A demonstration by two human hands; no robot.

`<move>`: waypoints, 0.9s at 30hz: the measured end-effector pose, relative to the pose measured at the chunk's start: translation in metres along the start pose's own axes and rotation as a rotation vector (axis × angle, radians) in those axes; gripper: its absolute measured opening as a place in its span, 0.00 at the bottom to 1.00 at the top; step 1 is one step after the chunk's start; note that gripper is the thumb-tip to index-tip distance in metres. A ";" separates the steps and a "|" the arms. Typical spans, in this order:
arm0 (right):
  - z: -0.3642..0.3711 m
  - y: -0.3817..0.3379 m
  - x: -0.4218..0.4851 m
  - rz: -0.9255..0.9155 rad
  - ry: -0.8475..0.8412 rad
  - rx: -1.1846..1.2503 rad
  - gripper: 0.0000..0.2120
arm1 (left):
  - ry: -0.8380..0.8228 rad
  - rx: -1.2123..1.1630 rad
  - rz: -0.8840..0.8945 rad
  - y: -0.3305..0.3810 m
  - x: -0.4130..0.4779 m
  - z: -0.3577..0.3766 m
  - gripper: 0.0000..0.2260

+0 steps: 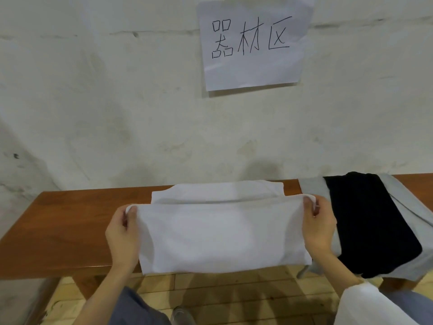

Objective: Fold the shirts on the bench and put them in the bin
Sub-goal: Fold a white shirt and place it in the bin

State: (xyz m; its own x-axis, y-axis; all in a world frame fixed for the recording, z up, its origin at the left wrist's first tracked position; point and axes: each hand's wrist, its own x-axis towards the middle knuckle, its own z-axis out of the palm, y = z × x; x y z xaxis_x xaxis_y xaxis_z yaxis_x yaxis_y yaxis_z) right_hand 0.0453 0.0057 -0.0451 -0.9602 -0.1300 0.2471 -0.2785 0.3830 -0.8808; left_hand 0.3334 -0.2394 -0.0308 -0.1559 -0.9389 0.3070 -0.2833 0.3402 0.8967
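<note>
— Where does the white shirt (218, 233) lie?

— On the brown desk (70, 221), near its middle, partly folded. Its long axis runs left to right, along the desk and parallel to the wall (93, 113). One layer lies flat toward the wall. The nearer layer is lifted at its top edge, and its lower edge hangs past the desk's front edge, above the wooden floor (210, 292).

— How does it look?

— Plain white and smooth, no print showing, with a soft roll along the raised edge.

— And the person's hands?

— The left hand (121, 233) has its grip closed on the raised edge's left corner, fabric pinched under the thumb. The right hand (319, 228) grips the right corner the same way.

— Anything else on the desk?

— Just right of the right hand, a black shirt (370, 221) lies on a grey shirt (410, 207), both draped over the front edge. A paper sign (253, 43) with handwritten characters hangs on the wall above.
</note>
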 end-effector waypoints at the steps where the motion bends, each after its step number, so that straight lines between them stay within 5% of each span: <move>1: 0.001 -0.004 0.004 0.005 0.019 0.036 0.04 | 0.048 -0.018 0.014 0.003 0.005 0.004 0.07; 15: 0.067 0.000 0.070 0.084 0.023 0.006 0.16 | 0.065 0.163 0.042 -0.034 0.080 0.055 0.14; 20: 0.079 0.020 0.086 0.093 -0.145 -0.228 0.08 | -0.112 0.377 -0.093 -0.054 0.098 0.073 0.07; 22: 0.076 0.019 0.084 0.077 -0.174 -0.230 0.09 | -0.178 0.380 -0.190 -0.054 0.096 0.074 0.12; 27: 0.049 0.016 0.056 0.047 -0.321 -0.300 0.10 | -0.321 0.440 -0.126 -0.049 0.070 0.061 0.13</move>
State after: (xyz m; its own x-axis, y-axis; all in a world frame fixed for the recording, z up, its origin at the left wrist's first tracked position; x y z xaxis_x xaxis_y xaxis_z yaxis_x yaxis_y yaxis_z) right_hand -0.0124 -0.0404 -0.0652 -0.9305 -0.3651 0.0296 -0.2731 0.6376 -0.7204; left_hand 0.2790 -0.3185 -0.0731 -0.3566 -0.9337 0.0317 -0.6758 0.2813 0.6813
